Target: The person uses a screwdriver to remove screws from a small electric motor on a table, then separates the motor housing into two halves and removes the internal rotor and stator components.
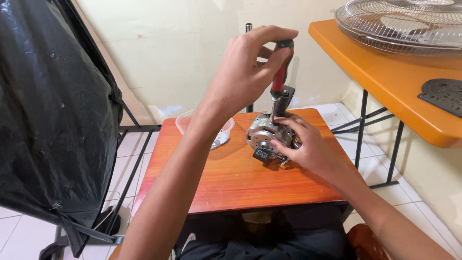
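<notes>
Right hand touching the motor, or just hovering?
Touching. The head view shows the right hand with fingers wrapped against the side of the metal motor, no gap visible, on the small wooden table.

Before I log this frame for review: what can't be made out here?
Head view only:
- Screwdriver tip and the screw: too small, masked by the motor.
- Motor's far side: covered by the right hand.
- Plastic container contents: behind the left hand's forearm.
- Fan grille: cut off by the top edge.
</notes>
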